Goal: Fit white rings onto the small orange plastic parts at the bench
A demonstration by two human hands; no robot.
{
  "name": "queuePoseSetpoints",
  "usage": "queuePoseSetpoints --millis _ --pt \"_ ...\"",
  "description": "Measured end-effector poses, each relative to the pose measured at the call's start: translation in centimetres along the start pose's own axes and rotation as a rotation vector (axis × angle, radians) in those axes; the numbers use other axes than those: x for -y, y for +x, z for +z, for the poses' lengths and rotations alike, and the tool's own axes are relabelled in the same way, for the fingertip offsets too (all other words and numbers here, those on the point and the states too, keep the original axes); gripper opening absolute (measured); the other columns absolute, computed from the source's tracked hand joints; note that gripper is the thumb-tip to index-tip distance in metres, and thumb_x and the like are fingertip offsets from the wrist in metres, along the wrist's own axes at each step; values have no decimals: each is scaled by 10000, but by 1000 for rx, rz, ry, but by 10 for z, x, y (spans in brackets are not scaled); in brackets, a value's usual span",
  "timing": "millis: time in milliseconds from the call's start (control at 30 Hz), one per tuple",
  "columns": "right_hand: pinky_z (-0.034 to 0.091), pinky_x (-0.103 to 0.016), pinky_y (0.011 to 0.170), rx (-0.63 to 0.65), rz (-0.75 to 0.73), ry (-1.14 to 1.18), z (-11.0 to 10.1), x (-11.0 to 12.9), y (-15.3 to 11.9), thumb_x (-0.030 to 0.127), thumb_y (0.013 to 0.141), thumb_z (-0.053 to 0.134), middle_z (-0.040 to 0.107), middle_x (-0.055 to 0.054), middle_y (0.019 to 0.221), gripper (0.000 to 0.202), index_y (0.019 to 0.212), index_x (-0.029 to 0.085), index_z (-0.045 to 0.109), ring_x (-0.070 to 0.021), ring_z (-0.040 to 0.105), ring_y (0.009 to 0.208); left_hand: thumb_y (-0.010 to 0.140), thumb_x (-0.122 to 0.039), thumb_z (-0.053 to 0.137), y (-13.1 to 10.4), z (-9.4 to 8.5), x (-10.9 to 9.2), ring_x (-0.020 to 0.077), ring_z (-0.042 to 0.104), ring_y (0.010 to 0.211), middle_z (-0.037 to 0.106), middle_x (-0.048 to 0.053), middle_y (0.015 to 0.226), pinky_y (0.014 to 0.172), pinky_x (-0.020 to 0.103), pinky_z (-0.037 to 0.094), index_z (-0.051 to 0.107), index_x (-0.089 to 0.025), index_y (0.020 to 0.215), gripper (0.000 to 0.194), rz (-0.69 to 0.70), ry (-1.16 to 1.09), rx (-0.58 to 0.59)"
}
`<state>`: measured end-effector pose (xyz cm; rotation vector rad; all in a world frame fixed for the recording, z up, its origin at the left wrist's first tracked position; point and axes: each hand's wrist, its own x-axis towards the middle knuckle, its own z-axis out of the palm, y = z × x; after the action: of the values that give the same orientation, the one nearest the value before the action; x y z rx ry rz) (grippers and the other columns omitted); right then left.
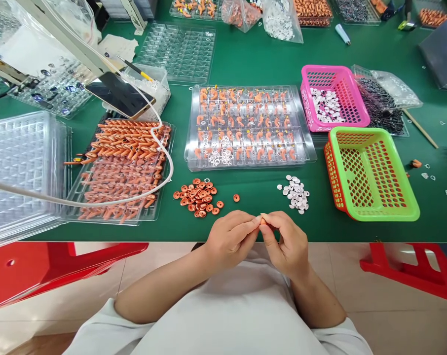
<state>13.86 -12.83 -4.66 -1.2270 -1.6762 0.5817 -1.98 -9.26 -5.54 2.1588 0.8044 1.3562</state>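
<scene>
My left hand (233, 236) and my right hand (287, 242) meet at the table's front edge, fingers closed in a pinch. Between the fingertips is a small orange piece (263, 221), mostly covered, so its exact shape is hidden. Ahead of my left hand lies a pile of round orange discs with centre holes (199, 196), with one loose orange disc (236, 197) apart from it. Beyond my right hand is a pile of flat white pieces (296, 194). A clear tray (305, 148) farther back holds rows of small orange parts and some white rings.
Left stands a tray of orange parts (123, 170), crossed by a white cable (167, 162), beside stacked clear trays (19, 162). A phone (122, 94) rests behind. At right are a pink basket (358, 116) and a green basket (408, 209). Red stools (31, 268) stand below.
</scene>
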Motion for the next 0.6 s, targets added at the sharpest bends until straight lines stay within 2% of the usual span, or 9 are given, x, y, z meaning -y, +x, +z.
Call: queuePoseSetpoints --millis 200,367,600 --pt "564 -320 641 2 -72 -46 -1 -3 -3 60 885 568 675 -68 872 270 1114 202 592 -189 653 783 847 -9 578 -1 -1 -1 167 656 741 722 96 863 618 285 552 603 -155 1131 321 16 24 39" --pt "573 -316 630 -9 -113 -71 -1 -2 -5 47 888 558 671 -78 880 274 1118 190 593 -183 645 776 841 5 554 -3 -5 -3 173 638 748 710 101 876 614 296 545 571 -159 1187 383 20 40 81" --pt "579 -327 619 -20 -121 -87 2 -2 -7 44 884 552 668 -88 885 293 1132 193 598 -192 646 765 836 0 535 -5 -7 -1 184 627 747 702 107 880 613 309 544 568 -156 1206 403 36 65 129"
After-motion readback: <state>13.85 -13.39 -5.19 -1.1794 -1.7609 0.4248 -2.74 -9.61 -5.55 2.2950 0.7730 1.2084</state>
